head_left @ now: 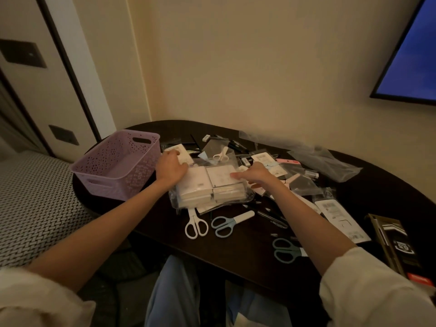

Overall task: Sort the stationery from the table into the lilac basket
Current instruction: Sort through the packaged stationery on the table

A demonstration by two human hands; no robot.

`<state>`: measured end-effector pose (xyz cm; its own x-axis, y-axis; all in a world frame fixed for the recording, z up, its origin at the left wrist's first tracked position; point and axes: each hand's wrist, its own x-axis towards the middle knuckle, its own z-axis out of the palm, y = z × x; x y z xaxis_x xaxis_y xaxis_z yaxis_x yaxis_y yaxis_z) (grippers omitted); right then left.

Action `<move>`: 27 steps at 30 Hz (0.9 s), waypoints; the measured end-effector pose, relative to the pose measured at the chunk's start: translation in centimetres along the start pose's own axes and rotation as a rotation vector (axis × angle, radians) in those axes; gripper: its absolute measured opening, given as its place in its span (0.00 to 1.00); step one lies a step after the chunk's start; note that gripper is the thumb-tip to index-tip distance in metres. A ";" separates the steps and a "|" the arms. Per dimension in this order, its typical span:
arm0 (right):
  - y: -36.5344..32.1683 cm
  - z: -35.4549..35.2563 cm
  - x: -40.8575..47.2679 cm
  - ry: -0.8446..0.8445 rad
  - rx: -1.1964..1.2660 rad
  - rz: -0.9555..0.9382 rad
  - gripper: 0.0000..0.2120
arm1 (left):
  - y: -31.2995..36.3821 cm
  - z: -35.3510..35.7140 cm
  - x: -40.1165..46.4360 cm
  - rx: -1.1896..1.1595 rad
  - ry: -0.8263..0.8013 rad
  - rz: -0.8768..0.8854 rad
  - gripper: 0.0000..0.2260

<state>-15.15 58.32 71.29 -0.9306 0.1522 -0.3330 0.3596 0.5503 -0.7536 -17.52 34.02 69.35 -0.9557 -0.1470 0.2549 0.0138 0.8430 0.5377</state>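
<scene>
A lilac basket (118, 164) stands on the left end of the dark table (236, 251), and nothing shows inside it. Just right of it lies a clear plastic pack of white pads (210, 187). My left hand (171, 168) grips the pack's far left corner. My right hand (256, 174) lies on its right edge with the fingers stretched flat over the top. White scissors (195, 224) and blue scissors (226, 223) lie in front of the pack. Another pair of teal scissors (286, 250) lies under my right forearm.
A heap of packaged stationery, pens and small scissors (259, 159) covers the table behind and right of the pack. Clear bags (325, 161) lie at the back right. A dark box (396, 246) sits at the right edge. A patterned seat (35, 199) is left of the table.
</scene>
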 end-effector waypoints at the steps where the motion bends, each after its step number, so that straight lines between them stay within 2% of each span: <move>1: 0.1 -0.1 -0.1 -0.033 0.031 0.030 0.40 | -0.8 -0.1 -0.4 0.020 0.006 -0.029 0.21; 6: 0.8 -0.3 0.2 -0.148 0.175 0.103 0.38 | -2.4 -1.0 -2.0 0.102 0.009 -0.033 0.28; 9: 1.2 -0.1 0.4 -0.148 0.210 0.112 0.36 | -2.2 -2.2 -2.6 0.149 -0.068 -0.126 0.34; 10: 1.2 -0.1 0.5 -0.152 0.223 0.114 0.35 | -2.0 -2.4 -2.8 0.073 -0.132 -0.170 0.33; 12: 1.4 0.0 0.6 -0.169 0.253 0.124 0.35 | -2.0 -2.7 -2.7 -0.258 -0.305 -0.361 0.30; 13: 1.4 0.1 0.6 -0.179 0.266 0.131 0.35 | -2.0 -2.7 -2.7 -0.419 -0.382 -0.478 0.31; 15: 1.5 0.1 0.6 -0.191 0.284 0.136 0.34 | -2.0 -2.7 -2.9 -0.543 -0.468 -0.598 0.35; 20: 1.3 0.6 0.6 -0.187 0.357 0.121 0.34 | -1.5 -1.7 -2.8 -0.623 -0.395 -0.632 0.33; 24: 1.4 0.8 0.3 -0.180 0.392 0.112 0.38 | -0.9 -1.5 -3.0 -0.711 -0.357 -0.591 0.26; 27: 1.7 0.7 0.1 -0.195 0.425 0.102 0.35 | -0.2 -1.7 -3.5 -0.816 -0.344 -0.579 0.21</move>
<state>-14.61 58.70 69.56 -0.8736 0.0082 -0.4865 0.4821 0.1497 -0.8632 -13.64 33.51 69.74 -0.9097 -0.1531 -0.3861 -0.3997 0.0695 0.9140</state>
